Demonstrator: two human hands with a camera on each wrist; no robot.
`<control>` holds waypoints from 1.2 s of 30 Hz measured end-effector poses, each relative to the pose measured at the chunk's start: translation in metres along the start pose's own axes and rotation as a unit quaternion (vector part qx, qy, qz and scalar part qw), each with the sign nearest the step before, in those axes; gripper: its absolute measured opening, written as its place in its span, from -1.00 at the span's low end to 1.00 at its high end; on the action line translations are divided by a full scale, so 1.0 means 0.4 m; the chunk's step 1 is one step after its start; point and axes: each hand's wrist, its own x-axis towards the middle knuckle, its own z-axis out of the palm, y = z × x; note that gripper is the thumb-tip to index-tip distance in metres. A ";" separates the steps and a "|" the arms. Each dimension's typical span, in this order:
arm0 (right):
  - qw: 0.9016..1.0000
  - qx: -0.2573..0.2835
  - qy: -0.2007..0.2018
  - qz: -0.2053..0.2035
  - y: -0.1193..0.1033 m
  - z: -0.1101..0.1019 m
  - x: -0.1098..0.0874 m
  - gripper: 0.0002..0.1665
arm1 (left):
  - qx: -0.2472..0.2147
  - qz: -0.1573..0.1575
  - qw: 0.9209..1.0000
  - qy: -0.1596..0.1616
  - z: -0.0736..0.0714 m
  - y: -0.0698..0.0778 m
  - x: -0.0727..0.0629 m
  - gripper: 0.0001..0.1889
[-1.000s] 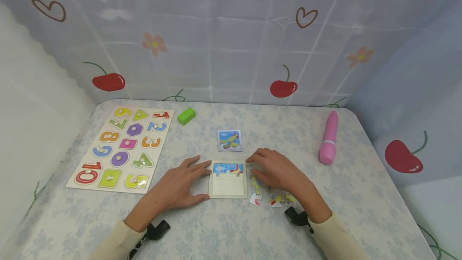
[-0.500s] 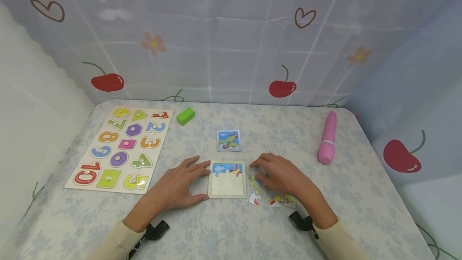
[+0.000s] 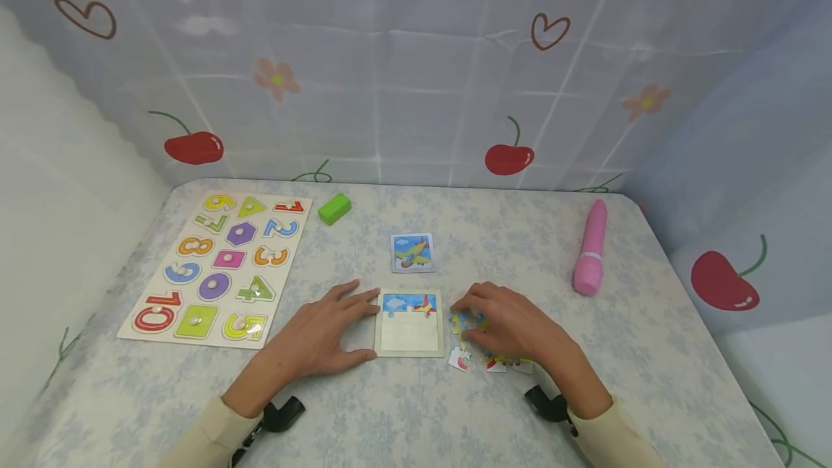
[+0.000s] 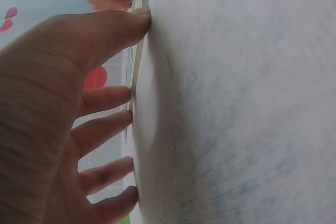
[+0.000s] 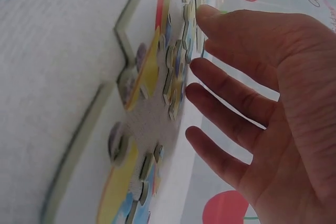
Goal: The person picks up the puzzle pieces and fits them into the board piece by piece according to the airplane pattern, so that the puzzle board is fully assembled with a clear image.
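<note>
A square wooden puzzle tray (image 3: 409,336) lies before me, its top row filled with blue-sky pieces and a red airplane tail. My left hand (image 3: 318,334) rests at the tray's left side, fingers spread; in the left wrist view the thumb (image 4: 126,23) and two fingertips touch its edge. Over the loose jigsaw pieces (image 3: 459,360) to the right of the tray is my right hand (image 3: 513,320), which hides some of them. The right wrist view shows its fingers loosely bent above the pieces (image 5: 142,22), holding nothing.
Behind the tray lies a small airplane picture card (image 3: 412,253). A number-and-shape board (image 3: 224,341) occupies the left side, with a green block (image 3: 334,209) near its top corner. On the right lies a pink pen-shaped object (image 3: 590,251). A printed curtain (image 3: 416,92) hangs behind the table.
My right hand has drawn back from beside the tray's upper right corner, moving slightly right and toward me over the loose pieces. The left hand stays at the tray's edge.
</note>
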 end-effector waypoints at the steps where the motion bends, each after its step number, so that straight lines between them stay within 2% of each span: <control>1: 1.000 -0.001 0.000 0.000 -0.001 0.001 0.000 -0.55 | 0.000 0.000 1.000 0.000 0.000 0.000 0.000 -0.29; 15: 0.998 -0.057 0.012 0.015 -0.014 0.015 0.007 -0.55 | -0.002 -0.004 1.000 -0.005 -0.003 0.001 0.001 -0.28; 36: 0.997 -0.065 0.020 0.030 -0.028 0.018 0.009 -0.63 | -0.002 -0.006 1.000 -0.003 0.000 0.001 0.001 -0.27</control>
